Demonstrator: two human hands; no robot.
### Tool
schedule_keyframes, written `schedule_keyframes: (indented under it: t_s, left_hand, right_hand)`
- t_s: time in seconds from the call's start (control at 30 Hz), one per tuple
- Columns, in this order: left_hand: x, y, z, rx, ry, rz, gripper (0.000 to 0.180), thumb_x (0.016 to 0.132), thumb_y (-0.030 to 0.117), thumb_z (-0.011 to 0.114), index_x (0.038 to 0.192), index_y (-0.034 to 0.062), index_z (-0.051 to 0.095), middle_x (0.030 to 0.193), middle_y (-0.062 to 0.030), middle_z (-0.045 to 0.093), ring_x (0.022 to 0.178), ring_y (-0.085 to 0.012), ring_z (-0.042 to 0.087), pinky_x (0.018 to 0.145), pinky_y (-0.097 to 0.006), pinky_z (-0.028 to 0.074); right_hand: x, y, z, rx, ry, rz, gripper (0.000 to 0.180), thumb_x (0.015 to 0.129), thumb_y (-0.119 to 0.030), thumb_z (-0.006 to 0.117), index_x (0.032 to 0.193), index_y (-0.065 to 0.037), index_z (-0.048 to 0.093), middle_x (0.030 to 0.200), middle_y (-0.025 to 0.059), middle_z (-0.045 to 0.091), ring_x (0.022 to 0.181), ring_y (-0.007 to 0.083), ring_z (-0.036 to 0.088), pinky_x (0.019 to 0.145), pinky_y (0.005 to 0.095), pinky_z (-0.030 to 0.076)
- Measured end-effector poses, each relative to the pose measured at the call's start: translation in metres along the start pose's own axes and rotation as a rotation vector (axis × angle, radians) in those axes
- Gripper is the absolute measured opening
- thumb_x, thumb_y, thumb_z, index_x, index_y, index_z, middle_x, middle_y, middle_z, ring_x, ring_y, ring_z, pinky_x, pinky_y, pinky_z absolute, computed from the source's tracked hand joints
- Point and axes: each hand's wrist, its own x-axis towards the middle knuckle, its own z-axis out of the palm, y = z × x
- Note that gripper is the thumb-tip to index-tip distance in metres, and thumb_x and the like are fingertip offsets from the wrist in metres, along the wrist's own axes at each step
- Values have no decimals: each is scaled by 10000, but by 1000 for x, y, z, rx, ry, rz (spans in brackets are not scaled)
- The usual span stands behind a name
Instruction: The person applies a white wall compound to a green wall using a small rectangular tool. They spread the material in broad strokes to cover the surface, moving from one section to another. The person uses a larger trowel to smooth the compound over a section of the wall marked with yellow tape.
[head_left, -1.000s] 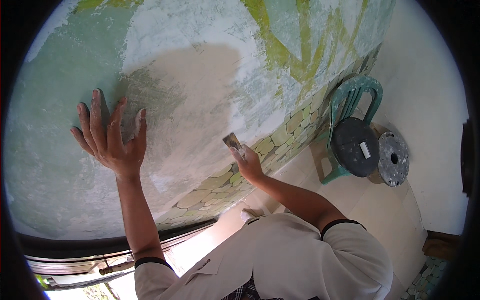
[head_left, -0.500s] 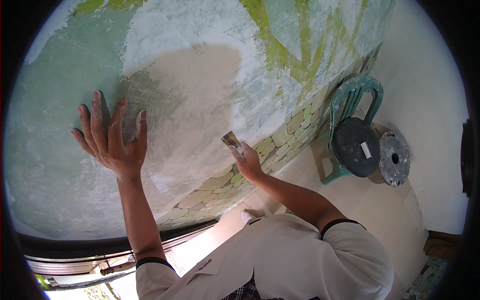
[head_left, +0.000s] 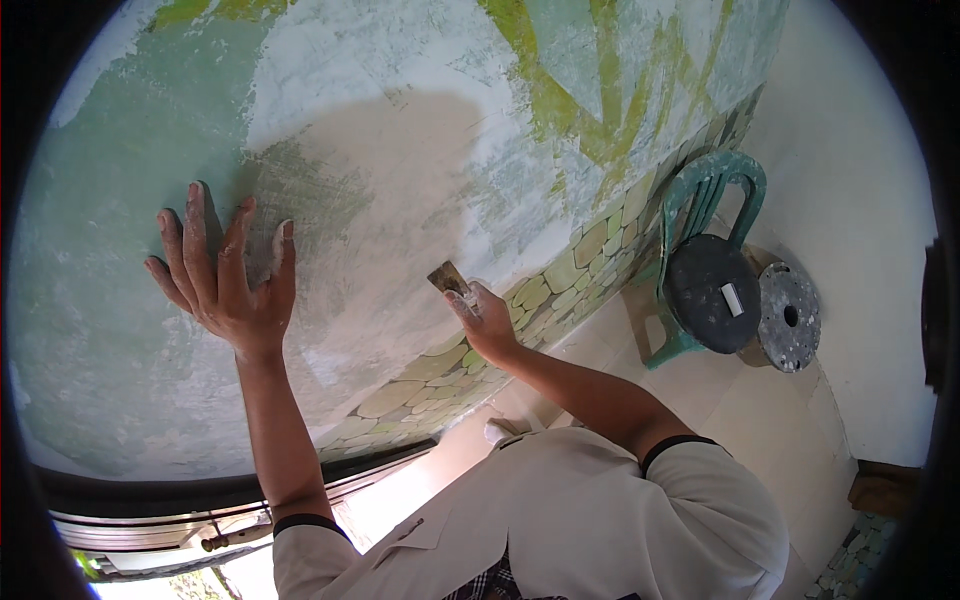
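My left hand (head_left: 225,275) lies flat on the wall (head_left: 120,330) with its fingers spread, at the left edge of a smooth beige patch of filler (head_left: 400,210). My right hand (head_left: 487,322) grips a small putty knife (head_left: 450,277), its blade pressed against the wall at the lower right of that patch. The wall is worn green and white paint with yellow-green streaks at the upper right. A band of painted stone pattern (head_left: 560,275) runs along the wall's foot, just beside my right hand.
A green plastic chair (head_left: 700,200) stands against the wall at the right, with a round black lid (head_left: 705,295) on its seat and a grey disc (head_left: 788,315) beside it. The floor is pale tile (head_left: 760,430). A dark window frame (head_left: 170,495) sits at lower left.
My right hand and the putty knife have shifted very slightly along the wall. My left hand has stayed in place.
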Motion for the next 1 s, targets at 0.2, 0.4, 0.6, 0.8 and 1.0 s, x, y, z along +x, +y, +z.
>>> schedule_keyframes:
  t_s: [0.2,0.4,0.6,0.8,1.0]
  left_hand:
    - [0,0,-1,0,4,0,385,721,315,811,1080,274,680,1379,-2,527,1348,-280,405,1157,-514,166]
    - [0,1,1,-7,13,-2,377,721,317,812,1073,271,684,1377,-1,529,1349,-275,404,1159,-514,161]
    - [-1,1,-2,3,-24,-47,280,734,350,782,990,262,709,1356,-17,551,1353,-286,396,1171,-500,127]
    - [1,2,-3,-17,-31,-56,277,738,333,780,995,258,710,1362,-18,547,1368,-284,376,1176,-485,107]
    - [1,2,-4,-36,-29,-71,259,759,328,764,1001,260,703,1362,-16,547,1364,-282,385,1180,-484,92]
  right_hand:
    - [-19,40,-25,-120,-6,187,446,917,-427,587,841,11,562,692,212,581,665,373,590,630,436,445]
    - [14,40,-22,135,103,-12,379,927,-369,600,860,4,575,675,162,570,614,292,546,603,382,437]
    - [2,38,-30,39,80,17,322,929,-315,616,843,-7,575,651,146,558,575,275,522,579,385,423]
    - [13,27,-28,25,141,-108,320,919,-298,627,825,2,568,648,170,561,585,330,540,571,399,425]
    - [34,-9,-28,76,155,-176,323,920,-287,624,821,13,558,648,170,559,572,305,521,568,386,429]
